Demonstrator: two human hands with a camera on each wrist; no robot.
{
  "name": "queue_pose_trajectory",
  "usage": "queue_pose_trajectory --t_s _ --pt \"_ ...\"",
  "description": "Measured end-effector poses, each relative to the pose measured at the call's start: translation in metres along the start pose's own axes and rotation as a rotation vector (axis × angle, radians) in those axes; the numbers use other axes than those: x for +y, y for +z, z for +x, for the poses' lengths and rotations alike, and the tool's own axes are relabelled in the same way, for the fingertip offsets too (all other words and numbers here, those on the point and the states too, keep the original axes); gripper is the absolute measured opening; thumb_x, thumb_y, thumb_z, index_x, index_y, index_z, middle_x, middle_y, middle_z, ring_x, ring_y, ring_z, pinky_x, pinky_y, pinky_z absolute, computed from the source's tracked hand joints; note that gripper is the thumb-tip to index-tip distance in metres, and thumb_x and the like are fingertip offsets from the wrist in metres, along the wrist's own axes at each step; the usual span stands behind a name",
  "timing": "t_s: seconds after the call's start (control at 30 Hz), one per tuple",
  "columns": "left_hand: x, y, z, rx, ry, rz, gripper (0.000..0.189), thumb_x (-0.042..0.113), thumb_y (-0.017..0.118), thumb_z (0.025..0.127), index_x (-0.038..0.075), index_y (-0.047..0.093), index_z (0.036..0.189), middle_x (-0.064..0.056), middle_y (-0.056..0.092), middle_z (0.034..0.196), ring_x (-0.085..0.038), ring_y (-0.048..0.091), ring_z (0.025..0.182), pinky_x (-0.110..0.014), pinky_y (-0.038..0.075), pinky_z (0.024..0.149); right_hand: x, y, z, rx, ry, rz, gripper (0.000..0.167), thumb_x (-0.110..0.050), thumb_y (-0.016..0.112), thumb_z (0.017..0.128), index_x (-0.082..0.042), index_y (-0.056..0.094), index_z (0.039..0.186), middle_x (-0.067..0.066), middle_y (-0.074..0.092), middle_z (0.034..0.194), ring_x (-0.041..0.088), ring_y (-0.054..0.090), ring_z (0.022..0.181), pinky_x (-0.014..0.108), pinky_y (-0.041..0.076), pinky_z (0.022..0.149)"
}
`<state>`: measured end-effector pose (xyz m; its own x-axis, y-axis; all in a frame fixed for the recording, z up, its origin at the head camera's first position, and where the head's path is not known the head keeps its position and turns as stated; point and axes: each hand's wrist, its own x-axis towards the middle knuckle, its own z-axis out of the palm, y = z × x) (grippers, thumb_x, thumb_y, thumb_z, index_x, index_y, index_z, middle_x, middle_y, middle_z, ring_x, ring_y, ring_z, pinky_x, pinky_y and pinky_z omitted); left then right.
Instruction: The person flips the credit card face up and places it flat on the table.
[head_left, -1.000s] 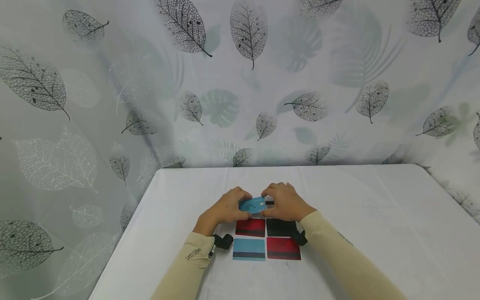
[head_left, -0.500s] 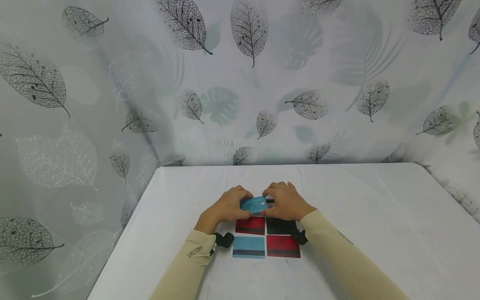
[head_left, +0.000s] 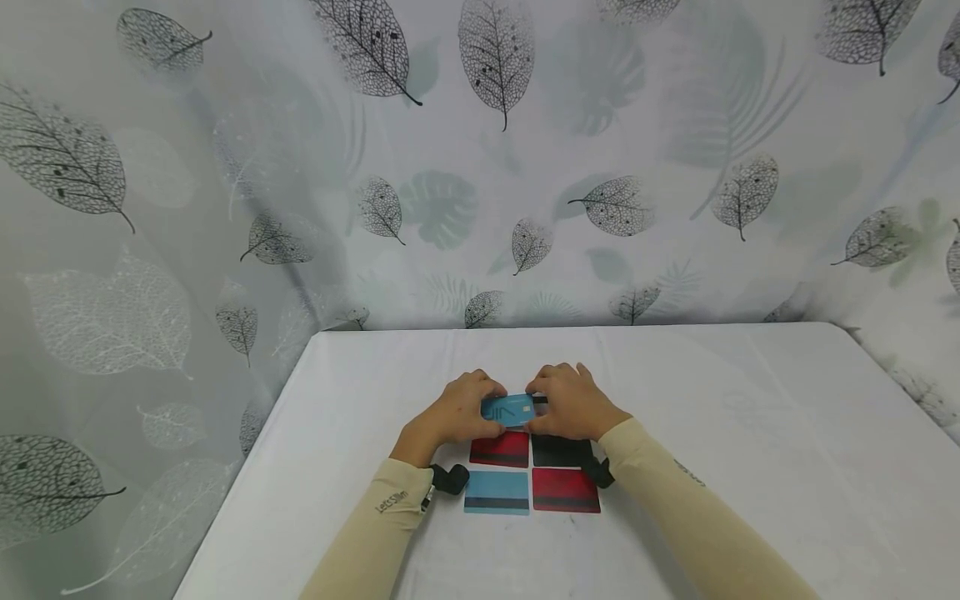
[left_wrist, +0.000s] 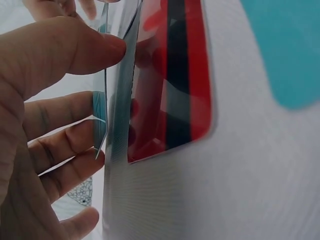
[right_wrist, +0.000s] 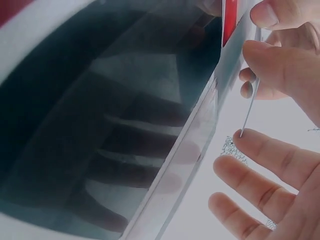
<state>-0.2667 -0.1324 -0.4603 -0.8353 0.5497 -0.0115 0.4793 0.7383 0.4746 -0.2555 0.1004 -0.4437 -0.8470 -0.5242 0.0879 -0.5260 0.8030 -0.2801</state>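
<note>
A blue bank card (head_left: 508, 410) with a chip is held up between both hands, above the back row of cards. My left hand (head_left: 459, 408) pinches its left end, thumb on the near side and fingers behind, as the left wrist view shows. The right hand (head_left: 572, 403) holds the right end between thumb and fingers. From the right wrist view the card appears almost edge-on, a thin line at the thumb (right_wrist: 272, 57). Just below the hands lie a red card (head_left: 498, 449) and a black card (head_left: 559, 451), both striped side up. A dark strip shows just right of the held card.
In the front row, a light blue card (head_left: 497, 492) and another red card (head_left: 566, 490) lie flat with dark stripes. They rest on the white table (head_left: 712, 433). A leaf-patterned cloth (head_left: 480, 167) hangs behind it. Black wrist cameras hang near the cards.
Both hands keep their hold and have barely moved. The blue card has turned slightly more level. The table and cards sit a little higher in the head view.
</note>
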Motion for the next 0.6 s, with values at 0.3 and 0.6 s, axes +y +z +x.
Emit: queue_pose_trajectory --t_s 0.3,0.6 --pt "0.0006 0.0014 0.0012 0.001 0.007 0.029 0.05 0.034 0.081 0.084 0.012 0.071 0.129 -0.004 0.062 0.118 -0.018 0.054 0.104 -0.041 0.048 0.094 0.0014 0.003 -0.0001 -0.019 0.015 0.006 0.05 -0.043 0.085 0.081 -0.011 0.077 0.118 0.008 0.069 0.119 0.034 0.061 0.116 0.076 0.034 0.108" --pt "0.0026 0.0005 0.0007 -0.007 -0.01 0.046 0.05 0.033 0.08 0.084 0.013 0.071 0.129 -0.004 0.062 0.119 -0.02 0.054 0.107 -0.044 0.047 0.098 0.0019 0.0091 0.0025 -0.032 0.022 0.002 0.049 -0.043 0.086 0.08 -0.012 0.078 0.117 0.007 0.069 0.117 0.032 0.062 0.113 0.077 0.034 0.107"
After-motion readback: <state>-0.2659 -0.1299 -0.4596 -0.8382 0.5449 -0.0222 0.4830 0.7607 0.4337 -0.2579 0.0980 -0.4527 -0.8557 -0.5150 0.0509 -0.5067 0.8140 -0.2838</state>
